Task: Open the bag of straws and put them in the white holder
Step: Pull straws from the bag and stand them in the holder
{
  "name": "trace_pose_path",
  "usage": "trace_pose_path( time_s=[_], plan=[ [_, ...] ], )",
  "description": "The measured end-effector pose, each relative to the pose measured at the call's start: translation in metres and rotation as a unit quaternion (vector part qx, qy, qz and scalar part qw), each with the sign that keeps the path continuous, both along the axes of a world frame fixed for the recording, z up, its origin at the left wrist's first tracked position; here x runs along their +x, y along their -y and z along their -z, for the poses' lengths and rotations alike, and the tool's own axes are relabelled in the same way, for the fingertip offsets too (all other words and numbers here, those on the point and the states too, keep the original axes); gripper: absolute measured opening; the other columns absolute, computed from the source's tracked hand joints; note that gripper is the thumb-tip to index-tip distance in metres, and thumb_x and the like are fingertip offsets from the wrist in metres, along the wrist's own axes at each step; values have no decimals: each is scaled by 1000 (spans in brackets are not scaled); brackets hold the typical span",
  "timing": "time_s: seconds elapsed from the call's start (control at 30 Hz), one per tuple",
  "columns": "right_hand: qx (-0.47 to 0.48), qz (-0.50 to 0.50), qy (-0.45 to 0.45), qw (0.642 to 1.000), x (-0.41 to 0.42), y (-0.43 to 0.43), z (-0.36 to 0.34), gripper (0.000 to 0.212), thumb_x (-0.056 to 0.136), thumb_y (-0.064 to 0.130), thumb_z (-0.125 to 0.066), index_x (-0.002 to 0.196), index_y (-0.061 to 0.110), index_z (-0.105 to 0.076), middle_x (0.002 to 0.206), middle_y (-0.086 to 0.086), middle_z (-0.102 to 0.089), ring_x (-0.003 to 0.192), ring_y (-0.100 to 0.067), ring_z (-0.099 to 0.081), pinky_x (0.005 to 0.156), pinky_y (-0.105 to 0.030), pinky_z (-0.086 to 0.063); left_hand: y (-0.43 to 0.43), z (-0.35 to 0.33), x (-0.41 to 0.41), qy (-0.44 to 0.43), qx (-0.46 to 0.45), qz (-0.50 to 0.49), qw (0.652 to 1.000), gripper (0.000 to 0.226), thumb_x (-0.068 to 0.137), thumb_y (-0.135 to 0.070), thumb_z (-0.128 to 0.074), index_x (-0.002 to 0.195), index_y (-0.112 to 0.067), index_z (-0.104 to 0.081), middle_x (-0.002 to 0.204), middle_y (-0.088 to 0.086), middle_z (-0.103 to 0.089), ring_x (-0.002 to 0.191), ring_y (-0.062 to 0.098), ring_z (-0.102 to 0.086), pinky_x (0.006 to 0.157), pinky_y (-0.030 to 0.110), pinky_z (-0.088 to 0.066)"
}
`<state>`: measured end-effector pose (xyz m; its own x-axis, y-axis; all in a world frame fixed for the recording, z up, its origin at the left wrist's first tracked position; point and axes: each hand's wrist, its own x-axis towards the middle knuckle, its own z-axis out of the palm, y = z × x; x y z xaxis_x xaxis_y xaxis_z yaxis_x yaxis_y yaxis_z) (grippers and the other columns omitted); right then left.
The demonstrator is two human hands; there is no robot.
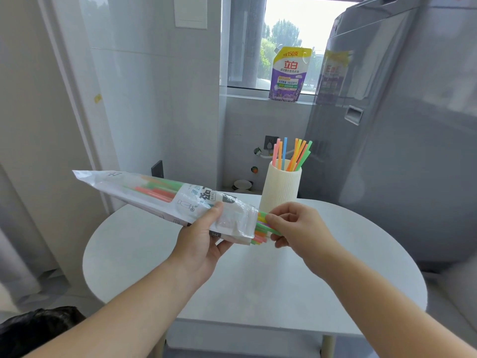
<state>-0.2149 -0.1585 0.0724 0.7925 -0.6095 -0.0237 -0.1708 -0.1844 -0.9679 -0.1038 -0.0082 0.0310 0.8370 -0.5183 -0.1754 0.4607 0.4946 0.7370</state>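
My left hand (204,239) grips a long clear plastic straw bag (154,195) near its open right end and holds it slanted above the table, its sealed end pointing up and left. Coloured straw tips (260,229) stick out of the open end, and my right hand (296,228) pinches them between thumb and fingers. Just behind my right hand stands the ribbed white holder (280,189) on the table, with several coloured straws (291,153) upright in it.
A round white table (258,275) lies under both hands. A grey washing machine (402,125) rises at the right. A purple detergent pouch (287,74) sits on the window sill behind. A dark bag (38,329) lies at the lower left.
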Motion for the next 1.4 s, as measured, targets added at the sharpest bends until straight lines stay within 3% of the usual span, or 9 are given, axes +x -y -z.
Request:
trace_pose_path(
  time_s=[0.23,0.43,0.6,0.7,0.83,0.93,1.13,1.23,1.4],
  plan=[
    [96,9,13,995,-7,14,-5,4,95,2,-60,95,-1,-62,84,-19,-70,56,-17,-71,55,-25,-57,-4,0,9,-13,-15,-9,1000,39,92,-20,-74,130,-20,-67,114,5,-79,94,19,-78,67,35,-63],
    [131,-47,18,990,-7,7,-1,30,90,33,-74,111,12,-66,107,-21,-68,62,-20,-68,61,-29,-58,-1,2,7,-11,-14,-7,1000,40,92,-19,-73,131,-19,-67,112,5,-79,92,19,-78,65,34,-63],
    [41,-26,22,999,-5,5,3,18,88,17,-77,101,8,-70,96,-20,-73,59,-16,-69,60,-28,-58,-2,1,8,1,-10,-12,1000,39,92,-19,-73,130,-20,-67,108,3,-80,89,17,-78,63,33,-62],
    [63,1,29,998,-5,9,2,12,92,14,-72,99,6,-68,97,-21,-72,58,-17,-70,59,-28,-58,-4,1,9,-1,-8,-16,1000,38,92,-19,-73,130,-20,-67,107,3,-80,89,17,-78,63,33,-62],
    [126,-23,40,991,-7,5,0,29,90,30,-75,112,15,-64,103,-19,-70,62,-21,-71,59,-30,-58,-4,1,9,4,-4,-19,1000,38,92,-19,-73,130,-20,-67,112,4,-79,93,18,-77,65,33,-62],
    [65,-38,43,996,-6,-2,4,39,84,27,-81,118,22,-63,101,-18,-71,62,-21,-70,58,-32,-59,-2,1,8,2,-4,-19,1000,36,93,-19,-73,128,-19,-68,111,6,-79,91,18,-78,64,34,-62],
    [-42,8,69,997,-6,6,7,2,91,24,-73,92,22,-74,72,-9,-66,46,-10,-56,48,-23,-48,-4,-2,9,-12,-11,-20,1000,40,93,-19,-73,132,-19,-66,110,4,-79,92,18,-78,64,34,-63],
    [-58,31,60,996,-7,12,9,8,94,29,-69,88,24,-71,66,-5,-63,46,-10,-52,49,-26,-47,-6,-3,12,-24,-13,-24,999,40,93,-19,-72,133,-19,-65,108,4,-79,93,19,-77,63,34,-63],
    [-34,35,74,996,-8,15,12,11,98,21,-61,90,13,-63,66,-7,-60,45,-14,-53,45,-27,-45,-7,-3,12,-37,-12,-27,999,38,94,-20,-72,132,-18,-66,111,5,-80,93,20,-76,62,33,-63]
  ],
)
